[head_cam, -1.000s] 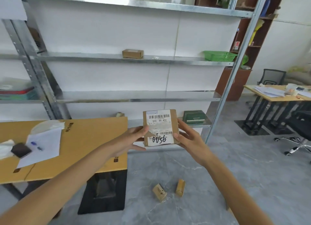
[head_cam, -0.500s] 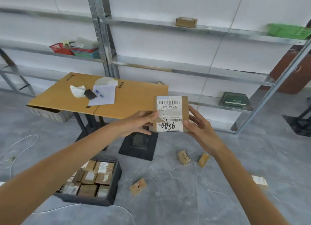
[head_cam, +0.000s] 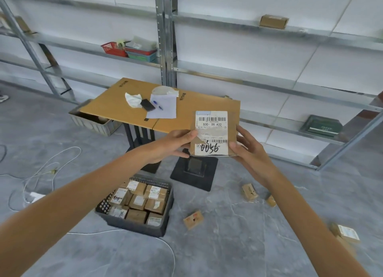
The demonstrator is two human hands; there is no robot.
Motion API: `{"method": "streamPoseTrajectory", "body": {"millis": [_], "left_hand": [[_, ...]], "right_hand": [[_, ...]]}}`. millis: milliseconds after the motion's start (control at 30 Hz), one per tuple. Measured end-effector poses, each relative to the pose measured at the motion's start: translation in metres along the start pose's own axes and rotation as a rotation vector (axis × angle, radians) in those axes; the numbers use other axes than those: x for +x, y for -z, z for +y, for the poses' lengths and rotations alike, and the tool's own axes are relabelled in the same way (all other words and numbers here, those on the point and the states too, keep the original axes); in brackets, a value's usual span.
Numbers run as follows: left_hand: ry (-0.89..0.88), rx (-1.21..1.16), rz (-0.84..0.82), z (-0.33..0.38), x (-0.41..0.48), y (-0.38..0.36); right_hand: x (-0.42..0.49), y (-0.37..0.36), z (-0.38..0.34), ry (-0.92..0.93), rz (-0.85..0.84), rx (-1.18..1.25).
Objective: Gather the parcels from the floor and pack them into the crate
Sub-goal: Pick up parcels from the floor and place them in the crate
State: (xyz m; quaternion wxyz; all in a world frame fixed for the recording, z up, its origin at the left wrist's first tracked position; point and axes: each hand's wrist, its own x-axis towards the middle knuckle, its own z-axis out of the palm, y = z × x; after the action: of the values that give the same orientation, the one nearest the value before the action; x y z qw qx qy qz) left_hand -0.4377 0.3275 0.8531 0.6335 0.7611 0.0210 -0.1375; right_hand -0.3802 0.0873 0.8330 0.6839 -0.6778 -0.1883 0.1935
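I hold a brown cardboard parcel with a white barcode label marked "0056" upright in front of me. My left hand grips its left edge and my right hand grips its right edge. Below on the grey floor stands a dark plastic crate packed with several labelled parcels. Loose parcels lie on the floor to its right: one close to the crate, two further right, and one at the far right partly behind my right arm.
A small table with a cardboard top carries paper, a phone and a pen; its black feet stand just behind the crate. Metal shelving lines the wall. A white cable trails on the floor at left.
My view has swung left and down, bringing the crate and more floor parcels into sight. Both hands still hold the same parcel the same way.
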Motion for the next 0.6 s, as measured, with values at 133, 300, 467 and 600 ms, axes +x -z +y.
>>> {"method": "streamPoseTrajectory", "body": {"millis": [133, 300, 467, 600], "left_hand": [[0.001, -0.015, 0.021, -0.026, -0.03, 0.065], [0.036, -0.01, 0.058, -0.058, -0.065, 0.15], [0.07, 0.0, 0.065, -0.083, -0.082, 0.213], [0.085, -0.005, 0.059, -0.094, -0.078, 0.244]], "right_hand": [[0.021, -0.076, 0.009, -0.026, 0.007, 0.058], [0.044, -0.17, 0.023, -0.041, -0.002, 0.099], [0.065, -0.241, 0.037, -0.07, 0.019, 0.161], [0.086, -0.264, 0.049, -0.099, 0.036, 0.209]]}}
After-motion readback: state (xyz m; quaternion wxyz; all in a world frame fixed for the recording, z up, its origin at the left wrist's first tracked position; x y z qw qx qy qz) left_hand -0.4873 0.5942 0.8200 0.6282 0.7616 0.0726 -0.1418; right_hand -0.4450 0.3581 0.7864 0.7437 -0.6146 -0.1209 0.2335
